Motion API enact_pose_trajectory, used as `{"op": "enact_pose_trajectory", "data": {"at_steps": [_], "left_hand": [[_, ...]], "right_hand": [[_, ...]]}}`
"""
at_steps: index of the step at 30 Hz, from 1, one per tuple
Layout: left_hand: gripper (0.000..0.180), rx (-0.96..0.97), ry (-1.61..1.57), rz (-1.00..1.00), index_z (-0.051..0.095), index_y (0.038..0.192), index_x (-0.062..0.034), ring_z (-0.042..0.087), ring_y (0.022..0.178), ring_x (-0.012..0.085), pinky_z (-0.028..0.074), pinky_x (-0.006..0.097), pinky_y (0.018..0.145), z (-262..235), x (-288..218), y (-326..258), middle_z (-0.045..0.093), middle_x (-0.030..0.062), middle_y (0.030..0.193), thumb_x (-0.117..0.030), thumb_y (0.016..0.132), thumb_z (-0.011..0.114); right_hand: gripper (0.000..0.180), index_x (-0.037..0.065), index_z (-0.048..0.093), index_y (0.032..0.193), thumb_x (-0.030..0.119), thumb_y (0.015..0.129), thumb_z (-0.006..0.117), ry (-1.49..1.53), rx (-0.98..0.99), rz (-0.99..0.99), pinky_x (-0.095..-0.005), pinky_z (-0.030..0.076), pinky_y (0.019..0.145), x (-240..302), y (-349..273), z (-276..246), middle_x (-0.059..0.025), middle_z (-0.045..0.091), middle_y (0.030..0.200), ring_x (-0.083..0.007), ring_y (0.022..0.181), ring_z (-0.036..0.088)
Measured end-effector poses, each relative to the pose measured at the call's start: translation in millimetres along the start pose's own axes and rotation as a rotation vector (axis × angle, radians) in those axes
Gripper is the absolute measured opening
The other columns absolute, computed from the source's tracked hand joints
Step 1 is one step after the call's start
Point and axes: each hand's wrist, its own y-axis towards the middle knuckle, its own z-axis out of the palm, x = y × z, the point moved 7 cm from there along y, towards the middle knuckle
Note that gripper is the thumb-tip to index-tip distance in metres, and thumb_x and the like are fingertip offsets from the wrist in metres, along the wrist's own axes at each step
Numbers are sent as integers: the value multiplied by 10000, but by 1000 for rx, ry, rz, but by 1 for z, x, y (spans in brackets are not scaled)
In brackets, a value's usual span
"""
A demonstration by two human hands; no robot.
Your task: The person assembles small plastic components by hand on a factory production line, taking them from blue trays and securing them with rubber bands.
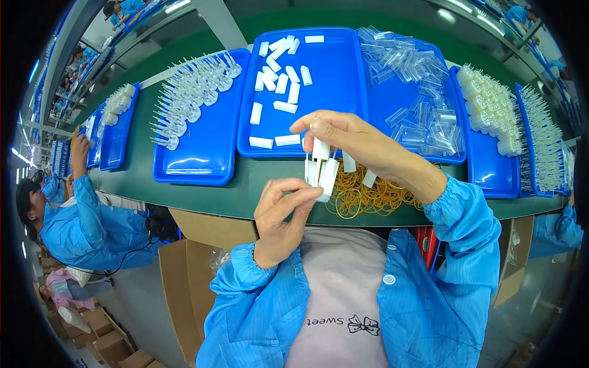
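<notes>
Green tabletop, near edge bare beside left hand

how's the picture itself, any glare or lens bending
Head view: the front edge of the green table bows and the corners go black; also in the head view, pale glare on the blue tray left of centre, glints on the clear plastic pieces; the left hand and right hand look fairly sharp.

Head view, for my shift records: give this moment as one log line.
left hand: holding white pieces from below | right hand: fingers at white block above them | nearby: rubber bands, blue tray with loose blocks
</notes>
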Motion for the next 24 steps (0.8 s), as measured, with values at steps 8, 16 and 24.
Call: {"op": "enact_pose_trajectory", "data": {"at_steps": [8, 16, 24], "left_hand": [[271, 94, 32, 167, 704, 881, -69, 587, 775, 213, 464, 296, 660, 3, -14, 1, 638, 51, 861, 85, 659, 728], [278, -39, -148, 28, 698, 955, -52, 609, 794, 216, 493, 305, 712, -2, -10, -3, 632, 104, 906, 67, 705, 706], [172, 43, -140, -63, 664, 968, -15, 620, 821, 165, 489, 267, 731, 3, 12, -4, 641, 110, 930, -23, 800, 699]], "right_hand": [[342, 16, 634, 1106, 303, 951, 531, -208, 182, 4, -294, 461, 824, 14, -21, -23, -70, 656, 1019, -138, 934, 582], [128, 25, 609, 846, 143, 839, 661, -257, -12, -163, -253, 451, 703, 27, -38, 10, -19, 608, 805, -87, 786, 562], [170, 33, 618, 877, 202, 868, 632, -332, 9, -179, -282, 441, 666, 27, -35, 4, -44, 604, 805, -117, 765, 569]]}}
